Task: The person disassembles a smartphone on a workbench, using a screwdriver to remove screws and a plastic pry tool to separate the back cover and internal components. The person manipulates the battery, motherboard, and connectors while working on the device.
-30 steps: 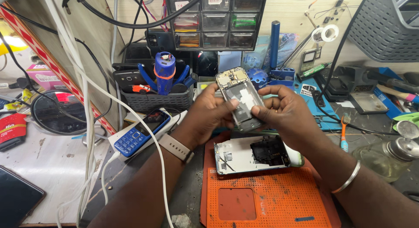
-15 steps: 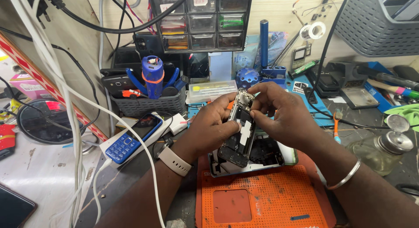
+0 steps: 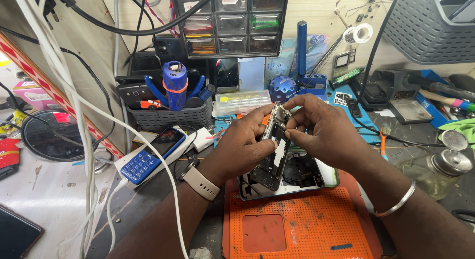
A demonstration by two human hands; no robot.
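Observation:
Both hands hold a dark phone circuit board (image 3: 273,151), tilted on edge above an opened white phone body (image 3: 316,181). My left hand (image 3: 243,147), with a pale watch on its wrist, grips the board's left side. My right hand (image 3: 322,131), with a metal bangle on the wrist, pinches the board's upper part with thumb and fingers. The phone body lies on an orange repair mat (image 3: 302,224). The board's lower end reaches down into the open phone body; I cannot tell whether it touches.
A blue keypad phone (image 3: 148,157) lies left of my hands among white cables (image 3: 84,135). A grey basket of tools (image 3: 166,115) and a clear parts box (image 3: 241,101) stand behind. A glass bottle with metal cap (image 3: 438,170) is at right. A drawer cabinet (image 3: 230,21) hangs at back.
The board was held flat and higher in front of me; both hands have lowered it and turned it on edge over the open phone body.

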